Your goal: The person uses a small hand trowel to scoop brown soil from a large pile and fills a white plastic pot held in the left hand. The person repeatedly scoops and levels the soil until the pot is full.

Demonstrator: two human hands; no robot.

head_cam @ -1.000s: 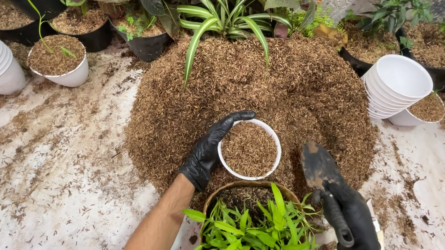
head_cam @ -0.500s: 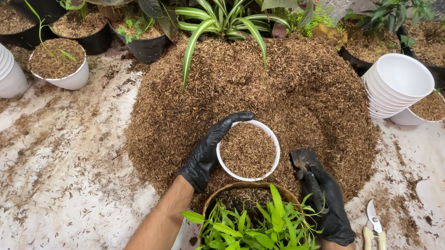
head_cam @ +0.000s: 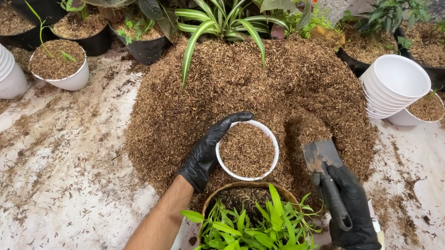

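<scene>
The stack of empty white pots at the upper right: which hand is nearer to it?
Right. The right hand, holding a trowel, is below and slightly left of the stack; the left hand grips a filled white pot farther left.

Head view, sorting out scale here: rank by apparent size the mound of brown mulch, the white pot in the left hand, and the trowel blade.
1. Mound of brown mulch, by far largest.
2. White pot held by the left hand.
3. Trowel blade, in the right hand, smallest.

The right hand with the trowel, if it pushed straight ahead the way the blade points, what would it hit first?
Most likely the mulch pile. The right hand aims the trowel up and slightly left, its blade tip already at the pile's edge. The white pot sits left of that line, though depth is unclear.
</scene>
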